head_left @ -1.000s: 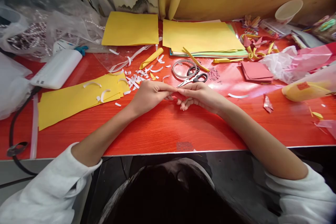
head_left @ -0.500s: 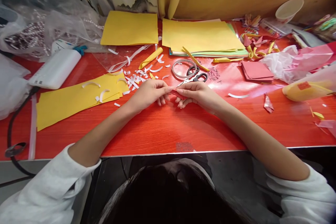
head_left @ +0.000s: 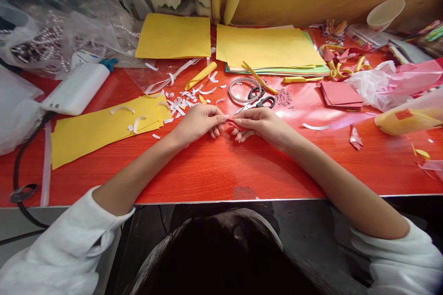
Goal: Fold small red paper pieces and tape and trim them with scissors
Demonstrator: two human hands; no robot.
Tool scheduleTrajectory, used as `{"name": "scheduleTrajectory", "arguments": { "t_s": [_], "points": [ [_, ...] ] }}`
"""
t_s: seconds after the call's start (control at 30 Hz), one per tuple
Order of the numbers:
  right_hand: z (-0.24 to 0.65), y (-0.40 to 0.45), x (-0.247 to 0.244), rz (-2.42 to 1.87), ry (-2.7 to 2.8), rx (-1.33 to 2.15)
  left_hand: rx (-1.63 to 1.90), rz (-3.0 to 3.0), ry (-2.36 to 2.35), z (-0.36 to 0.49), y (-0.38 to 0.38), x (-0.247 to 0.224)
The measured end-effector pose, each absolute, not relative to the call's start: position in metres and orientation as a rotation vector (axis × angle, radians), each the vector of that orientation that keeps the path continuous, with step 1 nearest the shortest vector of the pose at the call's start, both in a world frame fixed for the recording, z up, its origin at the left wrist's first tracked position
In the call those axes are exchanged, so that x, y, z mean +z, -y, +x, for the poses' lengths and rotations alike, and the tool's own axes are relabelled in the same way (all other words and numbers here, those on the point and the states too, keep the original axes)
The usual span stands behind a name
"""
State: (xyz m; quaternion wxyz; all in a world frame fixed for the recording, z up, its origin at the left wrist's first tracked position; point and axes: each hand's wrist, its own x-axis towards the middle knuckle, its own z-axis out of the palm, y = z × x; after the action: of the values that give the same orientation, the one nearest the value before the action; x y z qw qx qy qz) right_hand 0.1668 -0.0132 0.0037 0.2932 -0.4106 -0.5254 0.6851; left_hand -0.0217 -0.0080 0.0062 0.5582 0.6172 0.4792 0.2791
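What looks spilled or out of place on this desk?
White scraps are strewn loosely, some on the yellow paper. Dark specks look spilled right of the scissors, whose handles overlap a ring. The cup seems tilted, perhaps just from the lens.

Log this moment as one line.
left hand: at red piece's end | right hand: pinching red piece | scissors: on table, beyond hands

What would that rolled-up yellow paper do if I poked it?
The yellow paper roll would probably roll, because it's rounded and lying on its side. It looks light, being paper, and might squash easily. The white scraps beside it could slow it.
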Motion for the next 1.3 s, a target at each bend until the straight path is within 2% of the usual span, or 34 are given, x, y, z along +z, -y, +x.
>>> {"name": "scheduleTrajectory", "arguments": {
  "t_s": [0.3, 0.9, 1.3],
  "points": [
    [0.171, 0.013, 0.009, -1.087, 1.36, 1.902, 0.7, 1.681, -1.075, -0.023, 0.01, 0.009],
    [0.174, 0.012, 0.013, -1.116, 1.308, 1.928, 0.671, 1.264, -1.007, -0.022, 0.011, 0.011],
    [0.176, 0.012, 0.014, -1.115, 1.351, 1.939, 0.557, 1.797, -1.123, -0.025, 0.015, 0.016]
  ]
}}
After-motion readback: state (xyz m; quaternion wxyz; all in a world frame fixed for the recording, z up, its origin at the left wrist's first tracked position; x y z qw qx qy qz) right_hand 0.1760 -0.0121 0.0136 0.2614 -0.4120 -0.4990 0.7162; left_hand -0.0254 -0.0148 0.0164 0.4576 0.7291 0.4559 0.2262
